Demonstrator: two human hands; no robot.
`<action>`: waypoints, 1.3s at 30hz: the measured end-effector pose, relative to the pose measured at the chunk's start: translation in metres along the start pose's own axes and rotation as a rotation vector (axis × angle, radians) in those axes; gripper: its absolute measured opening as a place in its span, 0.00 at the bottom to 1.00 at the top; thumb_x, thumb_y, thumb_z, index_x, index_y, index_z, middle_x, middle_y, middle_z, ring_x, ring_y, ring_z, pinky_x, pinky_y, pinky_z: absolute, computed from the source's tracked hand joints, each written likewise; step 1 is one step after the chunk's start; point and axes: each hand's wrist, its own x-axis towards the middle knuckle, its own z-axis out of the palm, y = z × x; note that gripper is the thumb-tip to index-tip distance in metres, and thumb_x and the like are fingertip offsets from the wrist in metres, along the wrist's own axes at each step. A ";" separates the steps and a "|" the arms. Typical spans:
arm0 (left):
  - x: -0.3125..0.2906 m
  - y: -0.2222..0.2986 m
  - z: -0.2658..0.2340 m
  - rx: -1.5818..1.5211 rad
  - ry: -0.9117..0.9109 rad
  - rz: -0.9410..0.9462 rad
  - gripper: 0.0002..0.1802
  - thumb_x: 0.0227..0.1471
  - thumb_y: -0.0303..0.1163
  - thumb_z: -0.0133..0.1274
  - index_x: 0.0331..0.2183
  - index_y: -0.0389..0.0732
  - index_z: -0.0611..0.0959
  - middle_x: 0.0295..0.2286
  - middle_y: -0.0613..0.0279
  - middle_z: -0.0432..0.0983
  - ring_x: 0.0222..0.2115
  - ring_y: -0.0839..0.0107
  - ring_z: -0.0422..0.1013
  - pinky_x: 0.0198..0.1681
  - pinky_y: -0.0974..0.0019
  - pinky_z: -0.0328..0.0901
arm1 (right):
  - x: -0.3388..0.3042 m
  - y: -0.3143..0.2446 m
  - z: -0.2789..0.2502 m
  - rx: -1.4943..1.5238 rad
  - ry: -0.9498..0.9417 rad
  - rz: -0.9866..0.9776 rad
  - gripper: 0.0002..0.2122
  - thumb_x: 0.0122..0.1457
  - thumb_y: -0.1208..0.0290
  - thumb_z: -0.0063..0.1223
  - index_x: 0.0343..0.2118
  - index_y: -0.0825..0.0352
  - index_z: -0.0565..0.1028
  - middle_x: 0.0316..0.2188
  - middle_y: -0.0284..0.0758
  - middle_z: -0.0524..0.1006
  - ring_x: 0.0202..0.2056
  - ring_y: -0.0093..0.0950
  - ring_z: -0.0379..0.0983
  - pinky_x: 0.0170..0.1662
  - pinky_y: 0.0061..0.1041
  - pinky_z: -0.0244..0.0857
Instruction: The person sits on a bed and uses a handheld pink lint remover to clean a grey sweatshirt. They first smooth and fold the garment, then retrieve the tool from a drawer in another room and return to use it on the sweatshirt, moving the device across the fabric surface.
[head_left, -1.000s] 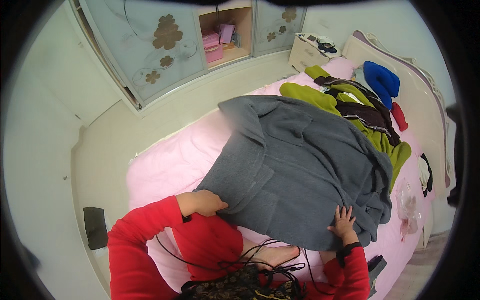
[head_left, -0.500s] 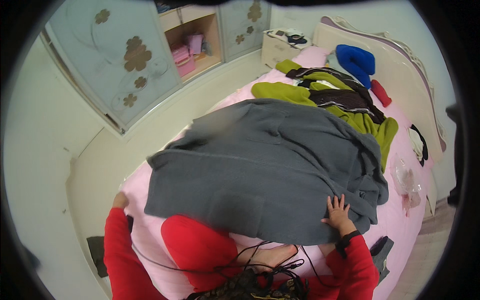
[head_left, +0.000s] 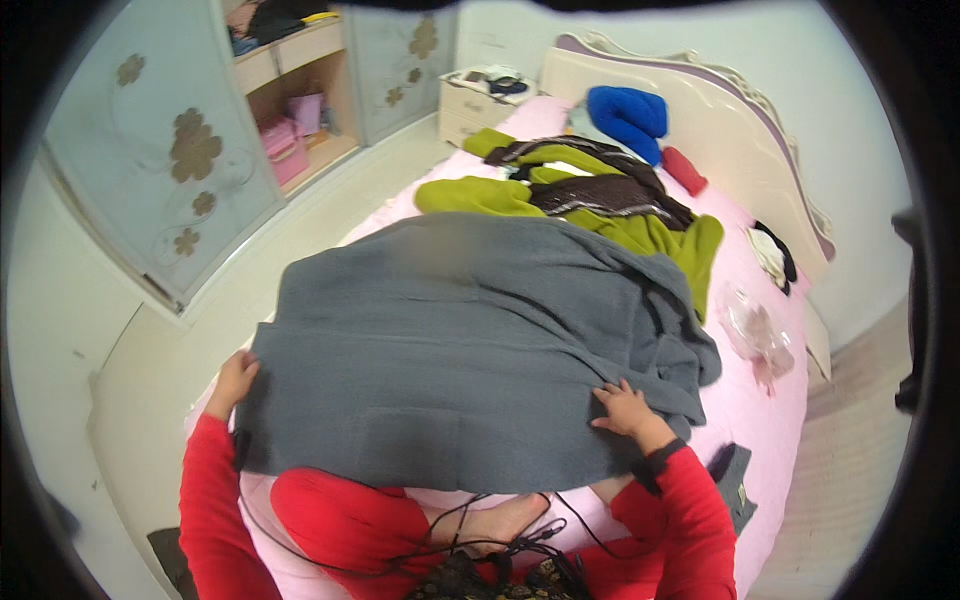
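A large dark grey fleece-like coat [head_left: 430, 350] lies spread over the bed in front of my crossed legs, a square pocket showing near its close edge. My left hand [head_left: 236, 380] is at the coat's left edge, its fingers closed on the border cloth. On the right part of the coat rests my right hand [head_left: 626, 408], open, with fingers spread over the fabric. Folds bunch up along the coat's right end. Part of its far side looks blurred.
Green and dark brown clothes [head_left: 600, 200] lie beyond the coat, near a blue bundle [head_left: 630, 120] and a red roll [head_left: 684, 172]. A clear plastic bag [head_left: 758, 335] is at the right. Black cables [head_left: 520, 545] cross my lap. A wardrobe [head_left: 160, 150] stands left.
My left hand has come from the bare sheet to the coat's left edge. My right hand has slid a little up the coat. The whole view has shifted rightward.
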 end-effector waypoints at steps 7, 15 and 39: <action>0.082 0.040 0.024 -0.121 0.021 -0.151 0.24 0.54 0.43 0.54 0.46 0.35 0.75 0.35 0.49 0.78 0.37 0.58 0.75 0.42 0.61 0.68 | 0.025 0.017 -0.038 0.316 0.325 0.021 0.14 0.51 0.67 0.57 0.40 0.65 0.77 0.37 0.42 0.79 0.40 0.40 0.75 0.43 0.35 0.69; 0.183 0.002 0.065 -0.233 0.188 -0.244 0.29 0.55 0.50 0.51 0.46 0.34 0.75 0.36 0.47 0.78 0.40 0.57 0.74 0.45 0.60 0.66 | 0.077 0.016 -0.095 0.316 0.804 -0.062 0.16 0.47 0.79 0.57 0.41 0.68 0.73 0.41 0.44 0.74 0.43 0.44 0.71 0.48 0.35 0.66; 0.234 0.070 0.100 0.308 -0.190 -0.017 0.14 0.48 0.35 0.52 0.38 0.41 0.80 0.38 0.51 0.78 0.44 0.49 0.72 0.46 0.48 0.67 | 0.163 0.018 -0.150 -0.168 0.877 0.195 0.12 0.46 0.73 0.59 0.37 0.61 0.75 0.33 0.35 0.74 0.42 0.36 0.68 0.44 0.36 0.60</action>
